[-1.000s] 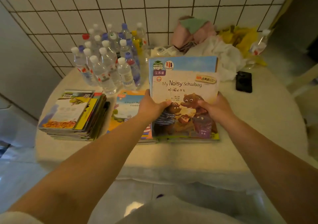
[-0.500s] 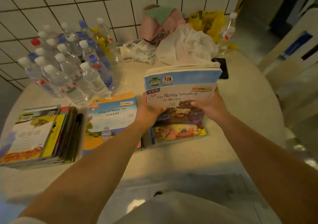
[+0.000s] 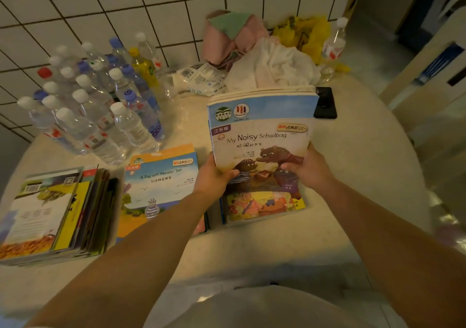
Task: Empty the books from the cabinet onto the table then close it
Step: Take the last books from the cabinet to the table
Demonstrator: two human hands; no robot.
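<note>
Both hands are on the bundle of thin books (image 3: 262, 136) topped by "My Noisy Schoolbag", tilted up off the desk (image 3: 365, 176) with its lower edge over a book with a yellow cover (image 3: 264, 205) lying flat just below the fingers.

Here is the risk as I judge it: this is a loose sheaf of slim paperbacks, held only at the bottom corners. The top edges fan apart up above the fingers, so if the grip slackens on one side the inner books could slide out and scatter, or tip toward the black phone (image 3: 325, 103) lying just beyond the bundle. A crooked landing would leave the pile askew on the yellow book beneath. To the left of the left hand, "A Day with Monster Toon" (image 3: 161, 189) lies flat, and further left sits a taller stack (image 3: 55, 214); a sideways slip could knock into those. The water bottles (image 3: 100, 110) stand well beyond them, and a hard shove could topple a few.

Now the fingers. The left hand (image 3: 214, 176) has its thumb curled over the front cover at the lower left corner, the rest hidden behind. The right hand (image 3: 307, 168) mirrors it at the lower right corner, thumb across the cover, fingers wrapped behind. Both are narrow, clamped on the bundle.

The cabinet is out of view, so I cannot tell whether it is emptied or closed.
</note>
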